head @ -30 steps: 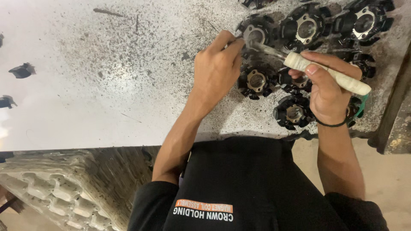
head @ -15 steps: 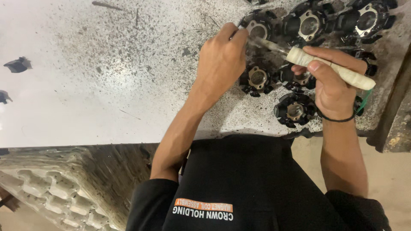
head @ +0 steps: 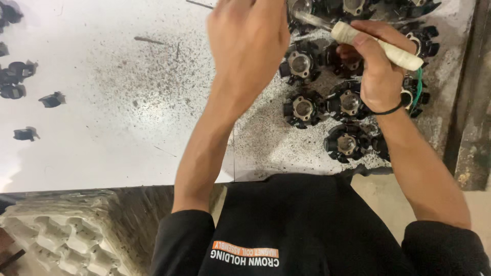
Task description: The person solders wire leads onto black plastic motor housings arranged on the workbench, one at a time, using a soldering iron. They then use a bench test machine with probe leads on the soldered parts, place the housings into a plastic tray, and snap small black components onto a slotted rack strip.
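1. A tool with a pale, tape-wrapped handle [head: 378, 48] is gripped in the right hand [head: 376, 71]; the fingers are closed around the handle, with the thumb laid along its top.
2. The tool's glassy, blurred tip [head: 312, 20] is pointed toward ten o'clock, ending near a black round part with a metal centre [head: 302, 7] at the top edge of the view.
3. The left hand [head: 248, 41] is seen from the back at twelve o'clock of the worktop; its fingertips are cut off by the top edge, so it cannot be told whether they are apart or closed on anything.
4. A cluster of black toothed round parts with metal hubs [head: 327, 102] is spread on the table at one to three o'clock, just beside and partly under the right hand.
5. One such part [head: 299, 64] lies between the two hands; another [head: 347, 144] lies nearest the table's front edge.
6. The table [head: 117, 117] is a pale surface speckled with dark grit.
7. Small loose black pieces [head: 20, 84] are scattered at nine to ten o'clock, well apart from both hands.
8. A grey moulded tray [head: 56, 240] is seen at seven o'clock, below the table edge.
9. A black band [head: 386, 110] is worn on the right wrist.
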`<state>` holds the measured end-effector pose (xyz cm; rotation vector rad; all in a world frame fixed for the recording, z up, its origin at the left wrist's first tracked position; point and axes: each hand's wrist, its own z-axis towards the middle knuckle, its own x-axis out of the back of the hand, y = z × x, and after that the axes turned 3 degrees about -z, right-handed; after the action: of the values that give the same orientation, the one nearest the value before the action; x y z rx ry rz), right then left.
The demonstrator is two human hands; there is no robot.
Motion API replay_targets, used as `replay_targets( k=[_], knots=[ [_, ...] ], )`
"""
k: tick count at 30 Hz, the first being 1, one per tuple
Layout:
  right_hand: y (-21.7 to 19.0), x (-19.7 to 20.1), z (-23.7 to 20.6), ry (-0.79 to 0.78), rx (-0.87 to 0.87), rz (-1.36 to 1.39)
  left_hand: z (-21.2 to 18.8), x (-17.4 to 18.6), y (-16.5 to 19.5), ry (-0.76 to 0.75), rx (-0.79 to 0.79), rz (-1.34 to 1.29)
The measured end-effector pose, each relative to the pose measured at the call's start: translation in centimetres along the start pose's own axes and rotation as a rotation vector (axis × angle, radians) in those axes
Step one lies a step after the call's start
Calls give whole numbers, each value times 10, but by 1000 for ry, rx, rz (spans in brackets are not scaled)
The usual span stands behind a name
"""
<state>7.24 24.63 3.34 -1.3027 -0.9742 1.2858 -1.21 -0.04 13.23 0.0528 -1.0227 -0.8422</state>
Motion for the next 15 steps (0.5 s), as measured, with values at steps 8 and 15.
replay_targets(
  k=[8, 15],
  knots=[
    [8, 6, -2, -1, 9, -9, -54, -83, -47, -72, 170, -121],
    [7, 7, 0, -10, -26, 5, -37, -84, -58, -150, 91, -196]
  ],
)
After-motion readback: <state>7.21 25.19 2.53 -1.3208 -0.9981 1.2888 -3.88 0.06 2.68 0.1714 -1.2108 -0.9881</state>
